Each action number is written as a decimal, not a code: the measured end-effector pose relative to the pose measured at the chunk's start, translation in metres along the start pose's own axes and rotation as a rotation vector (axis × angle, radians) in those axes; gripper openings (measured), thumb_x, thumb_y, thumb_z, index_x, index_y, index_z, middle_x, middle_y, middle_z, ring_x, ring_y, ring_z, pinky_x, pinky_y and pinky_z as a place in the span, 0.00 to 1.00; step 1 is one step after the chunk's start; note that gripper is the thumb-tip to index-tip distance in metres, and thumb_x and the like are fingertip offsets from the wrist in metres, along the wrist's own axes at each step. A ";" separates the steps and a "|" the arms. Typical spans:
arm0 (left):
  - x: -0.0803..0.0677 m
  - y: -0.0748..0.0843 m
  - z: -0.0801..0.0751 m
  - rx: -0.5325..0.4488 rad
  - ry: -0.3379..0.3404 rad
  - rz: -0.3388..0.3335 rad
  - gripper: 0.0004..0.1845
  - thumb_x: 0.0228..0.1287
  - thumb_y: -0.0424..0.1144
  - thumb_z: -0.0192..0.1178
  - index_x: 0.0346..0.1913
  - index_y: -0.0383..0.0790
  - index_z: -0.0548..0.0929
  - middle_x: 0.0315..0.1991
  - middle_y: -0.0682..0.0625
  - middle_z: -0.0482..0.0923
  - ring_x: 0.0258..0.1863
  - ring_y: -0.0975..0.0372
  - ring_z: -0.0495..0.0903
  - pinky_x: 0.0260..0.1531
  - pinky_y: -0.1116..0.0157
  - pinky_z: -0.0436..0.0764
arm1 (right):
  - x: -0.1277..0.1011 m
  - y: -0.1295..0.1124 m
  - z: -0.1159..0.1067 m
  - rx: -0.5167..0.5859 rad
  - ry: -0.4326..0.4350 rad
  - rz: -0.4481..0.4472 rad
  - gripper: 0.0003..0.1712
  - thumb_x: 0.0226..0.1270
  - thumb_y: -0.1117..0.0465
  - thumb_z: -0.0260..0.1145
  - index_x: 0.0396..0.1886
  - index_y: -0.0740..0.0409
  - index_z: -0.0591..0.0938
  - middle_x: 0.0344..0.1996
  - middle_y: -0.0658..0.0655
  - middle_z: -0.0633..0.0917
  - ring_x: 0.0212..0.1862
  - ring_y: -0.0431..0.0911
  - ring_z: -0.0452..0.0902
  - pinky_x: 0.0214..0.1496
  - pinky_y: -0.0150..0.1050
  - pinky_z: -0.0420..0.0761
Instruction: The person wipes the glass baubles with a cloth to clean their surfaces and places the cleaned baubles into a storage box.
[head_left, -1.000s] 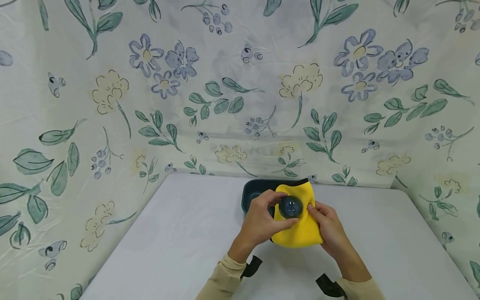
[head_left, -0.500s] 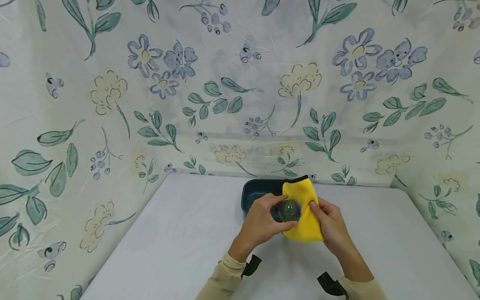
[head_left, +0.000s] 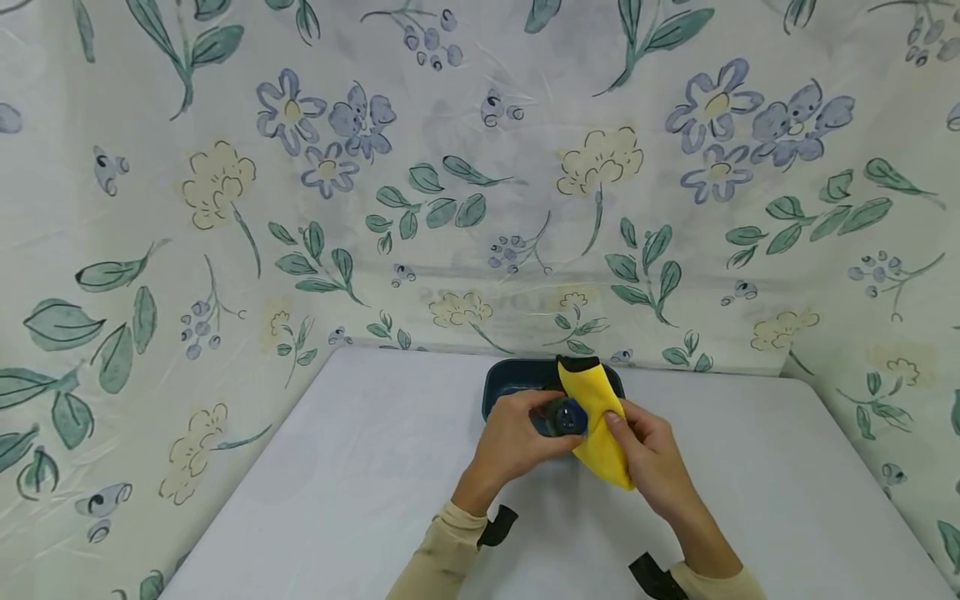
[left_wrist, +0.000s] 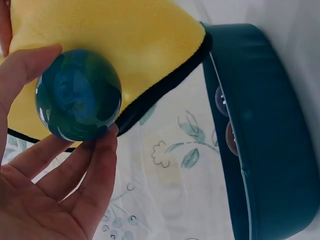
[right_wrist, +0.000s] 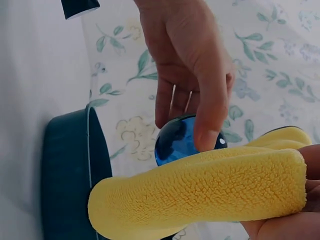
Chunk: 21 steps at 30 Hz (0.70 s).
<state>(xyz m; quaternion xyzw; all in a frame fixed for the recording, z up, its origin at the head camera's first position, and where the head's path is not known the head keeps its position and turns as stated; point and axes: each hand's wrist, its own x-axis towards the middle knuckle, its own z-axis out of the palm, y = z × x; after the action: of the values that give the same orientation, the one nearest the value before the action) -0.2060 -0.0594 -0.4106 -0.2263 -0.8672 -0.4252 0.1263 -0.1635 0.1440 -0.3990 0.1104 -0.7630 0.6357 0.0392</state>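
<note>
My left hand (head_left: 510, 442) pinches a glossy blue-green glass ball (left_wrist: 79, 95) between thumb and fingertips. A yellow cloth (head_left: 598, 417) with black edging is held in my right hand (head_left: 662, 454), its thumb on the near face. The cloth lies against the ball's right side in the head view. In the right wrist view the folded cloth (right_wrist: 200, 195) covers the lower part of the ball (right_wrist: 176, 142). The cloth hides some of the right fingers.
Just beyond the hands stands a dark teal rectangular tub (left_wrist: 275, 125) on the white table (head_left: 360, 467). Two clear balls, one of them this round ball (left_wrist: 231, 137), show inside its rim. A floral curtain (head_left: 450, 233) hangs behind the table.
The ball has turned in my left fingers and shifted slightly left. The cloth has swung from broad behind the ball to a narrower fold at its right.
</note>
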 end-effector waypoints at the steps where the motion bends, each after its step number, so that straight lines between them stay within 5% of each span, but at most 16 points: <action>1: 0.000 -0.001 -0.001 -0.014 0.001 -0.006 0.28 0.52 0.47 0.79 0.56 0.40 0.88 0.51 0.49 0.90 0.44 0.61 0.88 0.46 0.65 0.89 | -0.001 -0.001 0.001 -0.008 -0.003 -0.014 0.20 0.84 0.61 0.52 0.62 0.71 0.78 0.40 0.65 0.81 0.35 0.43 0.78 0.38 0.33 0.85; 21: 0.001 -0.006 -0.006 -0.101 0.126 -0.085 0.31 0.54 0.47 0.79 0.59 0.35 0.85 0.54 0.42 0.88 0.48 0.56 0.90 0.48 0.63 0.90 | -0.003 0.000 0.005 -0.024 -0.047 -0.004 0.21 0.84 0.61 0.52 0.63 0.72 0.77 0.42 0.67 0.83 0.36 0.44 0.80 0.41 0.33 0.86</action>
<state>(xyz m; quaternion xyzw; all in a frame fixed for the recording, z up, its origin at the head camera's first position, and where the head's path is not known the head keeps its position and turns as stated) -0.2097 -0.0668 -0.4107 -0.1682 -0.8439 -0.4866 0.1510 -0.1605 0.1395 -0.4000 0.1265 -0.7712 0.6235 0.0241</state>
